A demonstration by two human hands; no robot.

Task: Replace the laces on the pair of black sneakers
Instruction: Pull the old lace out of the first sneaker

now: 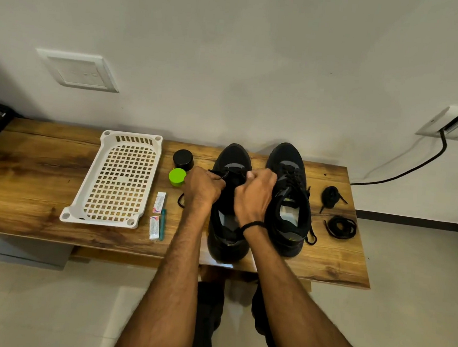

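Left hand (202, 187), right hand (256, 194) pinch lace (224, 175) — sneaker (234, 157) toe-to-wall.

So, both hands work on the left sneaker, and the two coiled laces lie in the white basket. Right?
No. The head view shows the coiled laces on the table beside the right sneaker, not in the white basket. The rest holds.

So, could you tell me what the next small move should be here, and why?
Probably draw the lace free of the left sneaker's front eyelets: the left hand and right hand pinch it there, the rows nearer the ankle look empty, and a loose end lies on the table.
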